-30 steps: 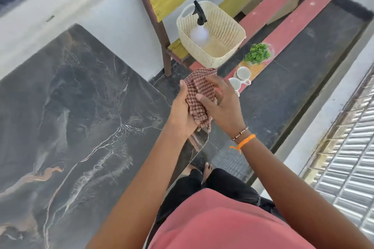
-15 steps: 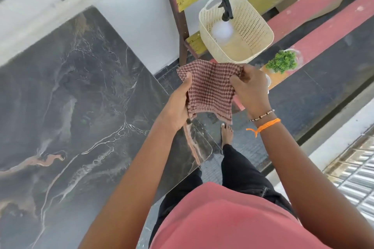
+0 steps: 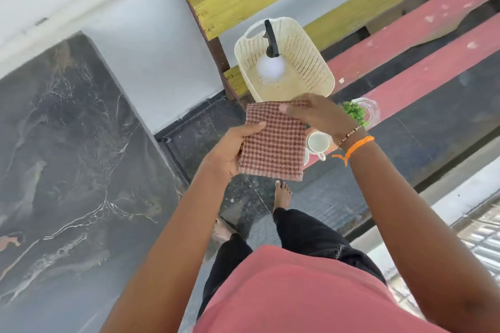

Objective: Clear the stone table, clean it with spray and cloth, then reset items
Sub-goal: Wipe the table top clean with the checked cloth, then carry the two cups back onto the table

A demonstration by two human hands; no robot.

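Note:
A red-and-white checked cloth is folded flat into a rectangle between my hands, held above the floor to the right of the stone table. My left hand grips its left edge from below. My right hand lies across its top right corner. Beyond the cloth, a cream plastic basket sits on the bench with a spray bottle standing inside. A small green plant and white cups rest on the bench, partly hidden by my right wrist.
The dark marbled table top fills the left side, with nothing on its visible part. A red and yellow slatted bench runs along the wall at the upper right. My bare feet stand on the dark tiled floor between table and bench.
The bunched cloth was spread out between both hands, then folded into a flat rectangle. The view has moved closer to the basket and bench.

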